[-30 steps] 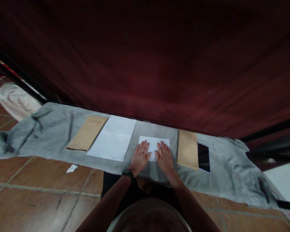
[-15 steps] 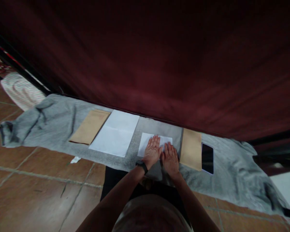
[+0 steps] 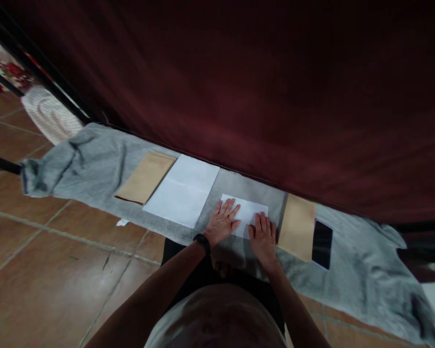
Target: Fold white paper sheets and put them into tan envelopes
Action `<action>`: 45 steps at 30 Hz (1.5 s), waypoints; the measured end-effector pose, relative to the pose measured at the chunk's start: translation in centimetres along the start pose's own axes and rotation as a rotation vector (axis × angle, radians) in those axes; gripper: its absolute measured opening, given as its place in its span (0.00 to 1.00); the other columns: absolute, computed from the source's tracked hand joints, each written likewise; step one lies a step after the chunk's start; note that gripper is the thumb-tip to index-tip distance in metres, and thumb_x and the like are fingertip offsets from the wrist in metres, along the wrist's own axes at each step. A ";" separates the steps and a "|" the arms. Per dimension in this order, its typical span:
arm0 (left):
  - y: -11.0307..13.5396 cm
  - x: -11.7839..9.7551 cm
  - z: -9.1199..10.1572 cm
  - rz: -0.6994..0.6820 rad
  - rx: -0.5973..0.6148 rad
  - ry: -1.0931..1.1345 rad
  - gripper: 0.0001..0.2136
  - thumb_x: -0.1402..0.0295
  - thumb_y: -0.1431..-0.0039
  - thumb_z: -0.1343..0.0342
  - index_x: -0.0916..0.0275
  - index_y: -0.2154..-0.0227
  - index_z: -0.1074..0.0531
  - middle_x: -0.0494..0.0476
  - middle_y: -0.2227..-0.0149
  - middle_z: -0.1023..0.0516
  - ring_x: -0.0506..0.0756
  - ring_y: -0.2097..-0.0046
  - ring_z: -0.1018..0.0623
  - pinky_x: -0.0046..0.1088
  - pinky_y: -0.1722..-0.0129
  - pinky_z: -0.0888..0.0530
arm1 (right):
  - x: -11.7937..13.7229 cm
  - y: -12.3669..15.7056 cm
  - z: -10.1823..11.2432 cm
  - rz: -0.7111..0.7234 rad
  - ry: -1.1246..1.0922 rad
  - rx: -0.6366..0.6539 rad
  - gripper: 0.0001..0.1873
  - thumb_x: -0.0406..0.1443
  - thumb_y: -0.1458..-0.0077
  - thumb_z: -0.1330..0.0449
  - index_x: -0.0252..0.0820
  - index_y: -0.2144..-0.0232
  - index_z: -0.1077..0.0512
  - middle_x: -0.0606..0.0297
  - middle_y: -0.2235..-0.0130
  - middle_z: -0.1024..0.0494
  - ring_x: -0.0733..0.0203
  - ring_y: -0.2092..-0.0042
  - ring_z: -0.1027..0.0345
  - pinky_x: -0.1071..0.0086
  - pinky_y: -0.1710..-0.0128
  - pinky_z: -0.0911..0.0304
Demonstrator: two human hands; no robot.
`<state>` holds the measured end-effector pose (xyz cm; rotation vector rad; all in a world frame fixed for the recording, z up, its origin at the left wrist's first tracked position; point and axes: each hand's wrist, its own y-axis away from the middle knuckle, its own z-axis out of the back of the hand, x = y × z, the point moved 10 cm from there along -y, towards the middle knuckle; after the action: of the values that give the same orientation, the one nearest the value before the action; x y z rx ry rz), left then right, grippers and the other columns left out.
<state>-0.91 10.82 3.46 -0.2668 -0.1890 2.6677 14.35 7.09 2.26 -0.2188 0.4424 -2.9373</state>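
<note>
A small folded white paper (image 3: 247, 212) lies on a grey cloth (image 3: 94, 164) spread on the tiled floor. My left hand (image 3: 223, 222) rests flat on the paper's left part, fingers stretched out, a black band on the wrist. My right hand (image 3: 264, 239) lies flat at the paper's near right corner, fingers together and extended. Neither hand grips anything. A larger white sheet (image 3: 183, 191) with fold creases lies to the left of the hands.
A brown envelope (image 3: 146, 177) lies left of the large sheet; another brown envelope (image 3: 297, 227) and a dark phone (image 3: 322, 244) lie to the right. A dark red curtain (image 3: 261, 96) hangs behind the cloth. Brown floor tiles (image 3: 58, 261) are in front.
My left hand slid from the paper's middle toward its left part, and my hands spread apart. The view shifted, so everything sits further right and lower.
</note>
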 end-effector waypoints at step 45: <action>0.6 0.7 0.1 0.016 0.008 0.031 0.27 0.58 0.28 0.54 0.61 0.31 0.44 0.63 0.28 0.46 0.61 0.27 0.46 0.47 0.29 0.48 | 0.6 -2.0 -0.7 0.006 -0.052 0.031 0.30 0.42 0.29 0.53 0.33 0.31 0.44 0.45 0.29 0.45 0.47 0.29 0.52 0.48 0.32 0.52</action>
<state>-1.79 10.59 3.37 -0.3083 -0.1670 2.6782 13.33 9.03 2.29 -0.2891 0.3894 -2.9226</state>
